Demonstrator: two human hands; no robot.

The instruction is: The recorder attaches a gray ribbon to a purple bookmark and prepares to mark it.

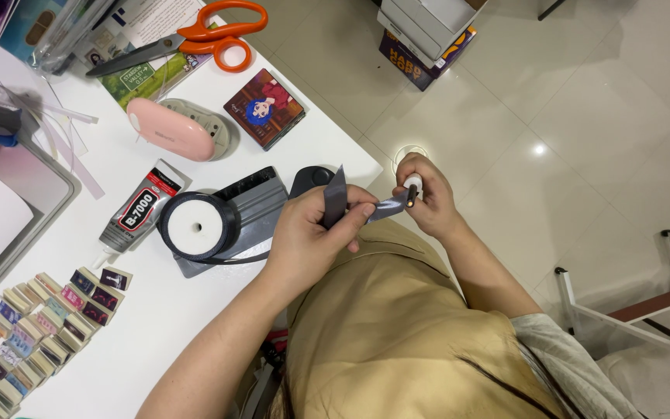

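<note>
My left hand [312, 237] pinches a strip of dark grey ribbon [336, 195] between thumb and fingers, just off the front edge of the white table [149, 310]. My right hand [426, 194] grips a small white lighter-like tool [412, 186], its tip touching the ribbon's free end. The ribbon leads back to a black spool [198, 226] lying flat on the table to the left of my left hand.
On the table lie a glue tube [137, 209], a grey squeegee [253, 203], a pink case [170, 129], orange scissors [195, 39], an illustrated square card pack [264, 108] and several tiny books [32, 334]. Boxes [424, 35] stand on the tiled floor.
</note>
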